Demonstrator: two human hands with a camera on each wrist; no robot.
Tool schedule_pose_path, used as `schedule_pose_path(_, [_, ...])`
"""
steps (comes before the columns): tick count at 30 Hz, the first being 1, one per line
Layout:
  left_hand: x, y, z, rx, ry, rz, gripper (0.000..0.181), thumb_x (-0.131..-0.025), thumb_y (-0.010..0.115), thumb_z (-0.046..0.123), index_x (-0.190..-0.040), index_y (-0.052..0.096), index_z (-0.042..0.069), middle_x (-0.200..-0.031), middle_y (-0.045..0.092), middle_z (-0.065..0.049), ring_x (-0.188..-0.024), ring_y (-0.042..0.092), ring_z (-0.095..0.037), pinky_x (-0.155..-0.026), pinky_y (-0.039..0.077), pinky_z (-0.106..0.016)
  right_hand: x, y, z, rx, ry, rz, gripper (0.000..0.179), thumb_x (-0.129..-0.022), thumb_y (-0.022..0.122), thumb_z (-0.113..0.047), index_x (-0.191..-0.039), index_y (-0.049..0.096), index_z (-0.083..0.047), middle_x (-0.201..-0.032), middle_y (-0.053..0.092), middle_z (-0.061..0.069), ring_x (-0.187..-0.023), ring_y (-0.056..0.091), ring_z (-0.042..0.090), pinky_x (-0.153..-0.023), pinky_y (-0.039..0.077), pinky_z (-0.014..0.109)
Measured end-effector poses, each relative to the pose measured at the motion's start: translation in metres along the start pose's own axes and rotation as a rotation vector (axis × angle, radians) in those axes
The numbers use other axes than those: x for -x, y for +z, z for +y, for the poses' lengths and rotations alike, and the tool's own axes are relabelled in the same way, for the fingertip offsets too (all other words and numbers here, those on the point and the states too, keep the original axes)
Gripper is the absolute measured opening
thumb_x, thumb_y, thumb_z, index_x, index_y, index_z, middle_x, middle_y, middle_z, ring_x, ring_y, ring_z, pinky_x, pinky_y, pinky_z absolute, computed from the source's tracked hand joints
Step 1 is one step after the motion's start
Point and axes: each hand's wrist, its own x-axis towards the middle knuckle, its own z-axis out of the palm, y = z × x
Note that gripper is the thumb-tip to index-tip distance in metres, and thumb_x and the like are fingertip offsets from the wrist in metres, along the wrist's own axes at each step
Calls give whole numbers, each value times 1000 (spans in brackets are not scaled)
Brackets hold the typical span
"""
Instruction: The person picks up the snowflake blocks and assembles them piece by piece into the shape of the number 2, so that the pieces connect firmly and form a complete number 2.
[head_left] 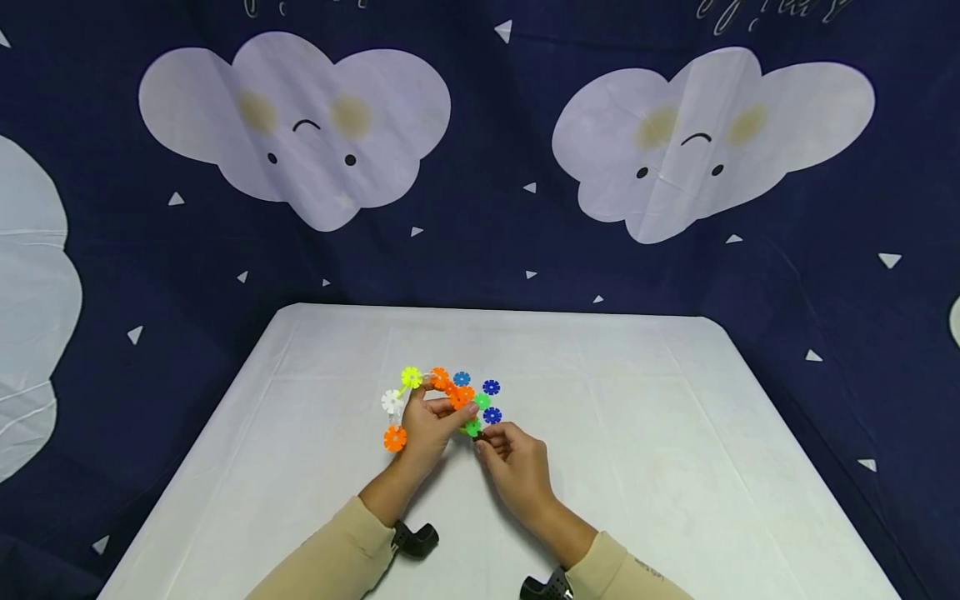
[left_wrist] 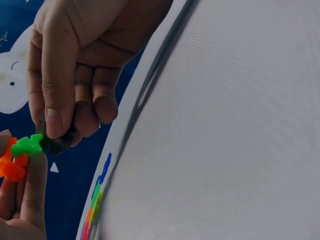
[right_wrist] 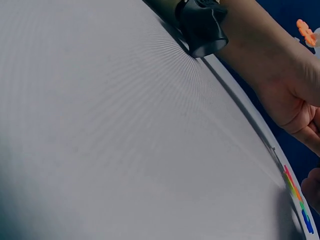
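Note:
My left hand [head_left: 429, 429] grips a chain of slotted plastic snowflake discs between thumb and fingers. An orange disc [head_left: 395, 438], a white disc [head_left: 392, 402] and a yellow disc [head_left: 411, 377] curve round the outer side of that hand. Near the thumb tip a green disc [left_wrist: 27, 145] joins an orange one [left_wrist: 14, 167]. Thumb and fingers of my right hand [head_left: 519, 467] pinch a dark disc [left_wrist: 52, 145] against the green disc's edge. How far their slots engage is hidden by the fingers.
Loose discs, among them dark blue ones [head_left: 491, 387], lie on the white table [head_left: 637, 433] behind the hands. Edge-on, the wrist views show them as a coloured row [right_wrist: 298, 197]. A dark blue curtain [head_left: 487, 233] with printed clouds hangs beyond the table.

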Motion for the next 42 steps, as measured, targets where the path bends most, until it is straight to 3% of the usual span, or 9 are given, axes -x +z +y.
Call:
schedule_pose_path(8, [1,4,-1,-61,-28,-29,60,-86,87,1,-125,41,-1,-87,77,-17,-67,70,-13,-54,50,-22,3,0,0,46,-21,54,20,-86,82,12,-97,72,0,-84,75,2,-68,69,10,-60,58,20])
schedule_pose_path(18, [5,9,1,-47,-19,-73,59,-90,84,2,-127,37,1,-90,76,-20,-67,69,-14,-56,50,-21,3,1,2,39,-80,97,20,-84,83,14,-95,71,2,-83,74,4,-66,70,10,-59,57,20])
schedule_pose_path(29, [8,4,-1,-57,-21,-88,57,-95,82,11,-130,38,3,-95,77,-18,-75,72,-16,-61,50,-23,2,0,3,64,-100,73,20,-85,83,12,-97,71,1,-84,75,4,-69,71,11,-61,58,19])
schedule_pose_path(33, [9,2,-3,-91,-21,-106,68,-92,85,12,-139,37,1,-99,78,-15,-83,74,-20,-70,57,-25,1,-2,4,86,-117,69,22,-84,84,12,-96,71,0,-85,75,5,-70,71,11,-62,57,18])
schedule_pose_path(37, [10,0,-2,-109,-19,-102,82,-89,88,8,-149,33,-1,-95,76,-13,-82,72,-22,-72,59,-26,0,-2,6,86,-126,54,21,-84,85,11,-96,71,0,-86,76,7,-72,73,12,-64,58,19])
schedule_pose_path(42, [9,0,-1,-100,-12,-98,81,-87,88,6,-149,36,-1,-93,74,-13,-82,71,-21,-71,59,-26,1,-3,8,31,-130,15,19,-86,83,11,-99,70,5,-88,76,14,-75,75,17,-66,59,21])
